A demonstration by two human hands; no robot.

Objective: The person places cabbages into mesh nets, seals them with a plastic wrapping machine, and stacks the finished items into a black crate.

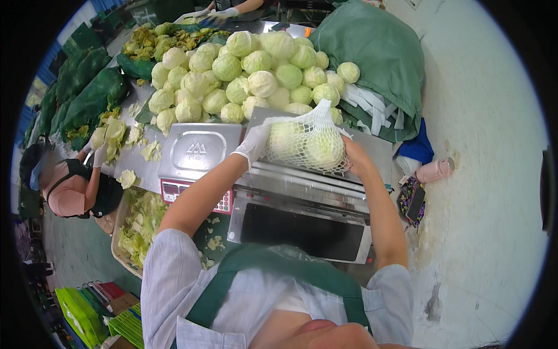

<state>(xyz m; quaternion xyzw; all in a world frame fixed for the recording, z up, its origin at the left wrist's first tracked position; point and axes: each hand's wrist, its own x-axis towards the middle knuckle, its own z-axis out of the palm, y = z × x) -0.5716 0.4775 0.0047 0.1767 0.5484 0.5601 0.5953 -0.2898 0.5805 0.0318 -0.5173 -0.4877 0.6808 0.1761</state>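
Observation:
A white mesh net encloses two pale green cabbages above the steel top of a film-wrapping machine. My left hand, in a white glove, holds the net's left side; its fingertips are hidden behind the mesh. On the right, my bare right hand grips the other side of the net, with its fingers partly out of sight behind it. The top of the net gathers to a narrow point. Just left of my left hand sits a digital scale with a steel plate.
Beyond the machine lies a heap of cabbages. A large green sack with white strips stands at right, near a pink bottle by the wall. At left, a co-worker handles cabbage above a crate of trimmed leaves.

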